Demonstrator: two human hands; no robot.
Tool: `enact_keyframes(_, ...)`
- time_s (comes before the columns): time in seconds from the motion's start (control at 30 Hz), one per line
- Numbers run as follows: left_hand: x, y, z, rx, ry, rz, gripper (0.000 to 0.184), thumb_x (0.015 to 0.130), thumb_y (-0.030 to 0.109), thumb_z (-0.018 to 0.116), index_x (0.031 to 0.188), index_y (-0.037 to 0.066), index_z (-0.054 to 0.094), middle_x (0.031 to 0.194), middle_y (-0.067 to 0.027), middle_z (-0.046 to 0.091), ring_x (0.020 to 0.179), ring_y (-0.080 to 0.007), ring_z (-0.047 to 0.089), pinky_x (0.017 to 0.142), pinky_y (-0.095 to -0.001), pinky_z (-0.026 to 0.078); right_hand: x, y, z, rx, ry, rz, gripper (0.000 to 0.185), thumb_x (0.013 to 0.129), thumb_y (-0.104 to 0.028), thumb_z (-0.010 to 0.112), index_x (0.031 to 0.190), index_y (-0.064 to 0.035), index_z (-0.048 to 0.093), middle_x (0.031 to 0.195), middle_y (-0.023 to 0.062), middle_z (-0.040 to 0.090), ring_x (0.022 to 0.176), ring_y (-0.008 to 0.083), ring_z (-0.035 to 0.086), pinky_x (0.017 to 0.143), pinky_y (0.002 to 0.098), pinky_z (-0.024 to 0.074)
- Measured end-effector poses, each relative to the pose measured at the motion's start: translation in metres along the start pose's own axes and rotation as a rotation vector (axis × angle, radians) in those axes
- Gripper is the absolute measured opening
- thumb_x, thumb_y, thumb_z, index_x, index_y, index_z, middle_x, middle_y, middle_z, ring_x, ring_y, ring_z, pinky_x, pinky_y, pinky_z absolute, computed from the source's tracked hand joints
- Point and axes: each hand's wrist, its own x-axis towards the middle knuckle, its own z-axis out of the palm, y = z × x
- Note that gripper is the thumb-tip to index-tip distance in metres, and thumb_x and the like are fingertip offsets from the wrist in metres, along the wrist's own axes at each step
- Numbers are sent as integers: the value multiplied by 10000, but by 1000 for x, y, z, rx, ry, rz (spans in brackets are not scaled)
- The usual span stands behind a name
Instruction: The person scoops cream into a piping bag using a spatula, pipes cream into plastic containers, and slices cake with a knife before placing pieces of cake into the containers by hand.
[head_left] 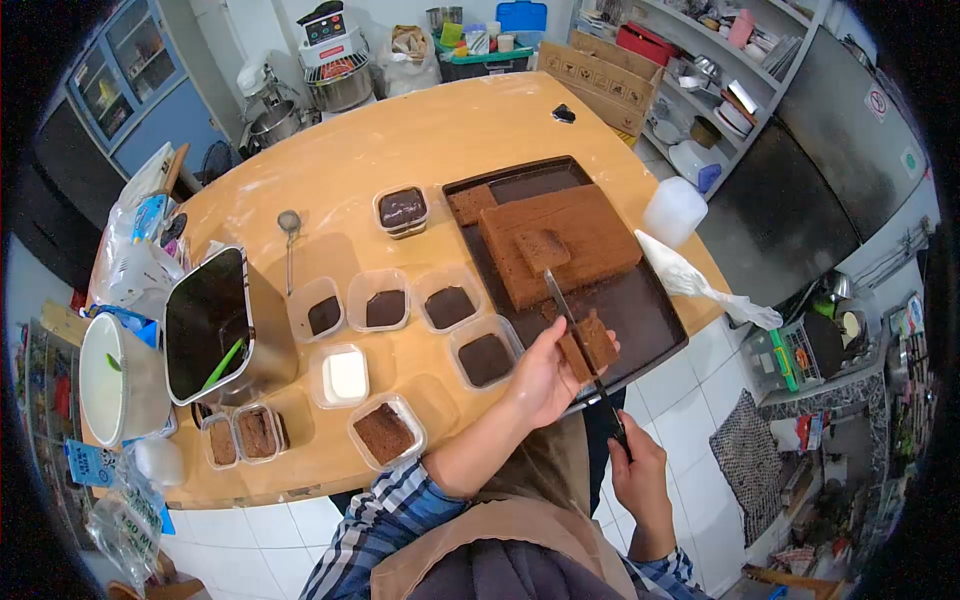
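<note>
My right hand (641, 482) is wrapped round the black handle of a long knife (562, 301). Its blade slants up and left, passing across a small chocolate cake piece (598, 343) that my left hand (548, 378) holds with curled fingers. Whether the blade has cut through that piece, I cannot tell. Beyond the knife, a big chocolate cake slab (560, 230) lies on a dark baking tray (648, 318), with a smaller cake piece (542, 249) on top near the blade tip. Another cake piece (470, 204) sits at the tray's left corner.
Left of the tray stand several clear plastic tubs with dark filling, such as this tub (485, 360). A tub with cake (385, 432) is near my left forearm. Farther left are a deep metal container (270, 345) and a white bucket (103, 390). A piping bag (700, 278) lies right.
</note>
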Motion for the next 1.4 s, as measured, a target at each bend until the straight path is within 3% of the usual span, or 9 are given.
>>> enact_keyframes(0.07,-1,4,1,-49,-8,9,483,953,368,362,1219,-32,412,1173,-175,536,1106,-270,522,986,-368,393,1,-4,-1,-7,18,-14,349,791,24,565,1138,38,526,815,182,608,677,250,601,625,307,469)
enact_keyframes(0.17,0,2,-1,40,6,3,543,942,397,331,1234,-56,396,1244,-203,492,1174,-309,474,1015,-397,364,4,-12,-12,-63,17,31,347,788,20,569,1132,37,531,807,181,607,672,265,598,630,311,469)
enact_keyframes(0.3,0,0,-5,110,2,27,427,924,296,419,1192,-35,450,1219,-180,521,1150,-288,501,991,-395,391,2,-7,-14,-56,27,22,335,788,18,571,1121,40,536,870,197,617,739,284,616,662,324,479)
enact_keyframes(0.4,0,-1,-5,174,20,76,319,895,162,494,1162,-12,488,1196,-158,545,1124,-263,527,967,-392,414,1,-4,-15,-40,-16,4,363,801,1,558,1158,19,498,820,214,580,724,376,577,629,405,470)
enact_keyframes(0.5,0,-4,-7,193,51,85,283,868,64,530,1144,4,509,1177,-139,562,1105,-245,543,950,-385,429,0,-1,-13,-33,0,-8,367,803,-6,558,1164,19,497,832,216,585,728,380,577,633,404,470)
enact_keyframes(0.57,0,-4,-6,191,69,79,272,862,40,536,1131,7,519,1169,-130,569,1099,-241,547,945,-382,432,2,-3,-14,-55,-10,39,349,797,10,565,1142,34,518,872,200,608,744,310,604,658,349,477)
enact_keyframes(0.9,1,-4,-4,159,72,88,218,876,11,510,1094,13,516,1106,-106,580,1037,-212,571,914,-354,462,1,-5,-16,-80,-26,48,347,795,14,563,1139,34,525,883,189,618,748,282,613,670,325,478)
enact_keyframes(1.0,0,-3,-4,167,79,79,221,877,13,509,1097,15,513,1102,-105,581,1041,-212,570,914,-353,462,1,-1,-13,-73,-9,2,362,806,-12,557,1163,14,501,820,206,583,727,367,579,623,408,465)
enact_keyframes(1.4,0,-5,-4,212,98,100,246,877,52,516,1123,47,502,1166,-119,570,1097,-236,551,925,-372,453,0,-4,-13,-76,-16,41,391,804,2,554,1188,14,483,786,199,557,694,366,563,598,414,454)
